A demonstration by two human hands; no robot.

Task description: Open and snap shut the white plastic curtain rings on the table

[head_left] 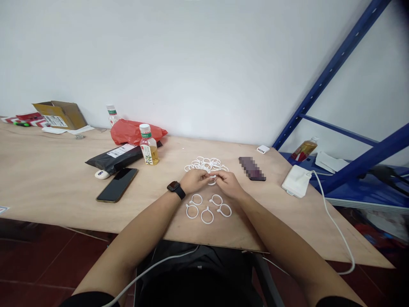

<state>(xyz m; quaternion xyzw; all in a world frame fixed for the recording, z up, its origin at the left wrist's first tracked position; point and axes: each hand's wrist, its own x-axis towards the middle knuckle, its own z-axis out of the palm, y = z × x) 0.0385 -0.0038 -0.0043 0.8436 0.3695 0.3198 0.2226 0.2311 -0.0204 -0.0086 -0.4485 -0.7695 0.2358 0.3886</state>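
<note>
My left hand (196,181) and my right hand (228,183) meet over the table, fingertips pinched together on a white curtain ring (211,183). The ring's lower arc shows below the fingers; its top is partly hidden by them. Just behind my hands lies a loose pile of similar white rings (204,163), several overlapping. Closer to me, several single rings lie flat and apart from each other, among them a front ring (207,215) with its small tab pointing away from me. A black smartwatch (174,186) is on my left wrist.
Left of my hands are a phone (117,185), a black parcel (116,157), a drink bottle (148,145), a red bag (126,132) and an open carton (60,115). To the right lie a dark pixelated object (252,169) and a white power bank (296,181) with a cable. A blue rack (332,72) stands beyond.
</note>
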